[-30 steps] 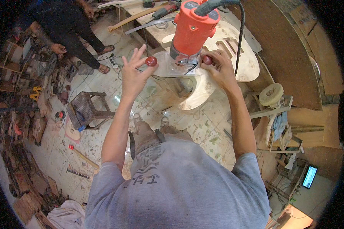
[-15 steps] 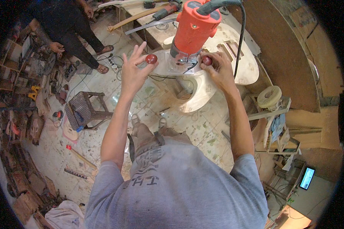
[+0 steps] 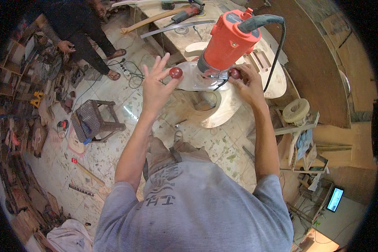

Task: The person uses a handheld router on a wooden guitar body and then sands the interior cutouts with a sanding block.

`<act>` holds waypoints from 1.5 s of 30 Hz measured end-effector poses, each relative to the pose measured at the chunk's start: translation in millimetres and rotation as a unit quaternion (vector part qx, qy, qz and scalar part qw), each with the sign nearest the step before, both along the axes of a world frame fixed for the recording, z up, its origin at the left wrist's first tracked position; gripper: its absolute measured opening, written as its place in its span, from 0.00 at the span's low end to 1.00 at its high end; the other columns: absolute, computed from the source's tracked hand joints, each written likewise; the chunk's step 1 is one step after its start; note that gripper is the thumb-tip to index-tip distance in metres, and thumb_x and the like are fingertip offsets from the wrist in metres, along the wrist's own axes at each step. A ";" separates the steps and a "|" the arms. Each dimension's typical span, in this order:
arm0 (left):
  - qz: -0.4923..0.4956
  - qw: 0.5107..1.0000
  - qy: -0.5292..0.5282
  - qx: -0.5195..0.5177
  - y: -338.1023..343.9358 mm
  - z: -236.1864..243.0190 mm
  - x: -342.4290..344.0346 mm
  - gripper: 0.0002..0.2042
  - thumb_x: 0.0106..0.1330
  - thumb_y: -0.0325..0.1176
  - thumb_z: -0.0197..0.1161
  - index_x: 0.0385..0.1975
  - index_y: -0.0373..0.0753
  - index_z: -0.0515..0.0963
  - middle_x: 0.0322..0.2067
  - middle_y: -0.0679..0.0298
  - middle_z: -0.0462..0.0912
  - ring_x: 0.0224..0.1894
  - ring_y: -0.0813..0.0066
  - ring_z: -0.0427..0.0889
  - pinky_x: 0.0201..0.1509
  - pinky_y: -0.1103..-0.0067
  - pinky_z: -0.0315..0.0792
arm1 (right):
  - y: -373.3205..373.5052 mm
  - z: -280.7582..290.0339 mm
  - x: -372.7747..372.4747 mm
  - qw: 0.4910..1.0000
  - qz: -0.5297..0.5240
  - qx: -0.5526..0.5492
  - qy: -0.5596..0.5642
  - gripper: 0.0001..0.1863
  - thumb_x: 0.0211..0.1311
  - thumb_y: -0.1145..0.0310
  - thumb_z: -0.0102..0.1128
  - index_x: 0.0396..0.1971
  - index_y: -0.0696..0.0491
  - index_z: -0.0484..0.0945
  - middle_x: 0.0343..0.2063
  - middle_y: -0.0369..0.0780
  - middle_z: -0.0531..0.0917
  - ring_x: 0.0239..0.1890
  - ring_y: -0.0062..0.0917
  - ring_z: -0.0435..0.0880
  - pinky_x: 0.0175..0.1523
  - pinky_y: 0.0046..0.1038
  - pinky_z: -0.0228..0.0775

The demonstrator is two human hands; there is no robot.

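My left hand [image 3: 157,86] grips the left red round knob [image 3: 176,73] with thumb and index finger, its other fingers spread upward. My right hand [image 3: 251,86] has its fingers round the right dark red knob [image 3: 235,73]. Both knobs are on a red router [image 3: 232,44] with a clear base plate [image 3: 194,75] and a thick black hose or cord arching from its top. The router stands on a pale wooden guitar-shaped body [image 3: 273,84] with cut-out slots and a curved horn; where the bit meets the wood is hidden.
A workbench [image 3: 203,14] carries an angle grinder [image 3: 182,14] and wood strips. A co-worker [image 3: 73,31] stands at upper left near cables and a woven stool [image 3: 94,117]. A white round wheel [image 3: 294,109] rests on a frame at right, beside leaning boards [image 3: 311,50].
The router and both my hands have shifted right and slightly down in the view. The router's top leans further right. My grip on the knobs looks the same.
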State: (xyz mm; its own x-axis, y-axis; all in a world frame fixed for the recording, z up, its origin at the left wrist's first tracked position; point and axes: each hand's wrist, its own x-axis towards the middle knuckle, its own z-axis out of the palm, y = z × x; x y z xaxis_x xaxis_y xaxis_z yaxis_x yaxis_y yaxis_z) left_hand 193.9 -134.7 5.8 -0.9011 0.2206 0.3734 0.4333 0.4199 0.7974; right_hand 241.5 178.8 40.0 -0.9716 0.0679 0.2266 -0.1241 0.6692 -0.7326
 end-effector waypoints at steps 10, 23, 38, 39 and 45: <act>-0.029 0.999 0.012 -0.025 -2.6 0.4 -37.4 0.12 0.62 0.41 0.75 0.45 0.50 0.91 0.73 0.61 0.72 0.79 0.56 0.61 0.83 0.47 0.29 | -5.2 -2.6 -3.0 0.999 -0.020 0.017 0.031 0.24 0.57 0.69 0.75 0.55 0.46 0.86 0.42 0.43 0.82 0.47 0.34 0.83 0.55 0.34 0.76; 0.000 1.000 0.013 -0.028 1.9 1.9 0.8 0.11 0.61 0.40 0.75 0.42 0.48 0.91 0.73 0.60 0.72 0.79 0.53 0.61 0.82 0.45 0.31 | 4.1 4.6 -1.3 1.000 0.001 0.015 -0.012 0.24 0.54 0.70 0.77 0.54 0.46 0.87 0.43 0.41 0.83 0.45 0.31 0.83 0.53 0.31 0.75; -0.026 0.999 0.011 -0.031 5.4 2.5 -32.2 0.12 0.62 0.40 0.74 0.44 0.49 0.91 0.73 0.60 0.72 0.79 0.54 0.62 0.83 0.46 0.31 | 0.3 0.1 -3.4 0.999 -0.025 0.009 0.023 0.23 0.54 0.69 0.77 0.53 0.49 0.87 0.40 0.42 0.83 0.45 0.31 0.82 0.54 0.31 0.74; -0.019 0.999 0.011 -0.028 5.9 3.4 -24.7 0.12 0.62 0.40 0.74 0.44 0.48 0.91 0.72 0.59 0.72 0.79 0.53 0.62 0.83 0.46 0.31 | 0.2 2.2 -3.1 0.999 -0.025 0.028 0.016 0.24 0.54 0.69 0.77 0.53 0.48 0.88 0.40 0.41 0.82 0.45 0.30 0.81 0.54 0.31 0.74; 0.018 0.999 0.017 -0.027 10.0 0.8 8.0 0.11 0.62 0.40 0.75 0.42 0.47 0.91 0.72 0.58 0.73 0.78 0.52 0.62 0.82 0.45 0.33 | 3.0 11.7 0.2 0.999 -0.022 0.033 -0.027 0.24 0.53 0.67 0.78 0.54 0.45 0.88 0.39 0.39 0.75 0.41 0.29 0.78 0.52 0.31 0.72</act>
